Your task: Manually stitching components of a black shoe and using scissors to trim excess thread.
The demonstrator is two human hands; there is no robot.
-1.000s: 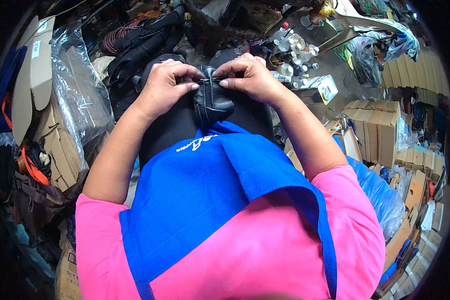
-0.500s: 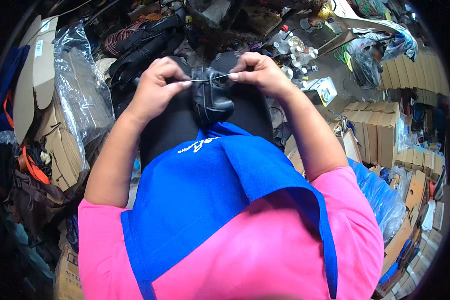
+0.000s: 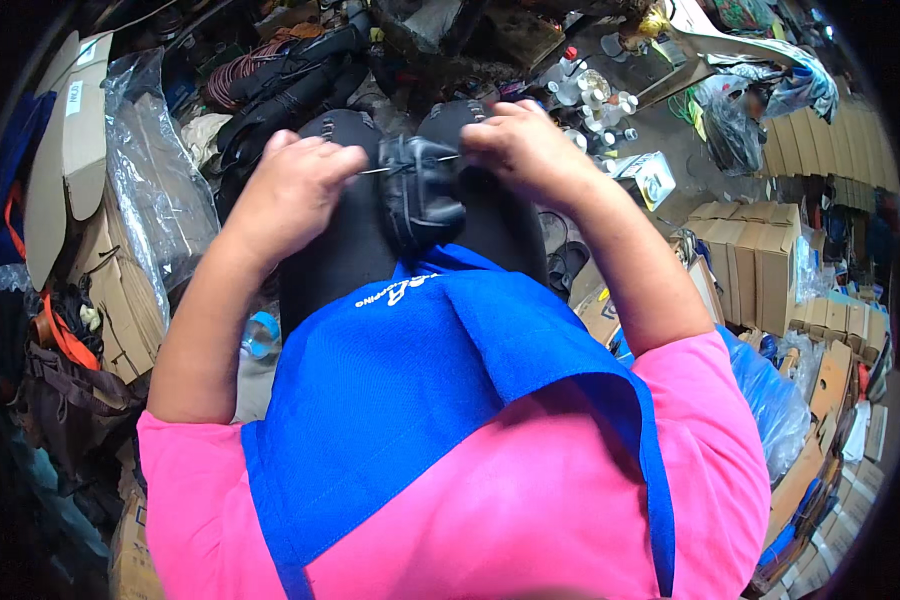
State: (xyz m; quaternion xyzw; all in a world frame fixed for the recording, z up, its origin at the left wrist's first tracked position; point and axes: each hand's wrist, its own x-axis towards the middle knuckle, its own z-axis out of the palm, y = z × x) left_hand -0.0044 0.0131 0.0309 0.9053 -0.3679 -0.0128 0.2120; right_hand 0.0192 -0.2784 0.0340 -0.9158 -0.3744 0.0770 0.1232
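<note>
Between my knees rests a black leather piece (image 3: 425, 200) that looks like a shoe, its sole and toe hard to make out. A thin pale thread (image 3: 377, 171) comes out of it on both sides. My left hand (image 3: 292, 190) is closed in a fist on the left end of this thread. On the other side, my right hand (image 3: 530, 152), slightly blurred, closes on the right end. Both stretches of thread look taut, and neither hand touches the leather.
A blue apron (image 3: 370, 390) covers my lap. Flat cardboard and clear plastic wrap (image 3: 165, 170) stand at the left. Several small bottles (image 3: 590, 95) sit ahead to the right, with cardboard boxes (image 3: 745, 265) farther right. A clear blue bottle (image 3: 261, 335) lies by my left arm.
My hands have gone from fingertip pinches to closed fists around the thread. The left hand has moved outward and a little nearer to me; the black leather piece stays between my knees.
</note>
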